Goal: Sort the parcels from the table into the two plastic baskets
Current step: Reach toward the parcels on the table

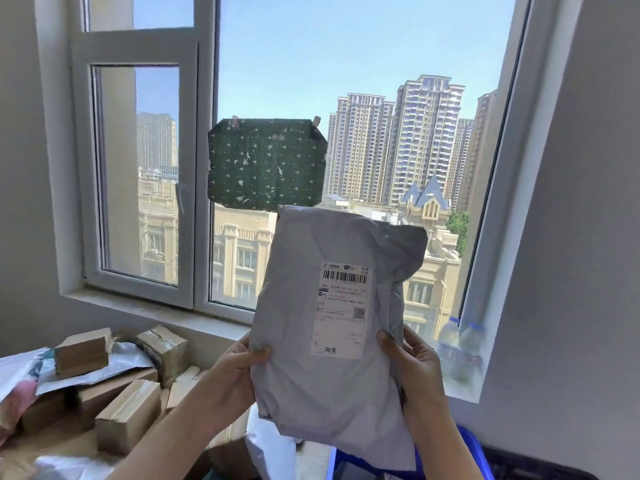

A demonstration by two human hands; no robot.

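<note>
A grey plastic mailer parcel (332,327) with a white shipping label is held upright in front of the window. My left hand (232,372) grips its left edge, thumb on the front. My right hand (415,368) grips its right edge the same way. Below the parcel, a blue plastic basket (474,452) shows at the bottom right, partly hidden by the parcel and my right arm. A pile of cardboard boxes (128,414) and white and grey mailers (97,368) lies at the lower left. A second basket is not in view.
A window sill (166,313) runs behind the pile. Two clear water bottles (460,351) stand on the sill at the right. A green patterned sheet (266,164) is stuck on the window pane. A white mailer (270,448) lies below the held parcel.
</note>
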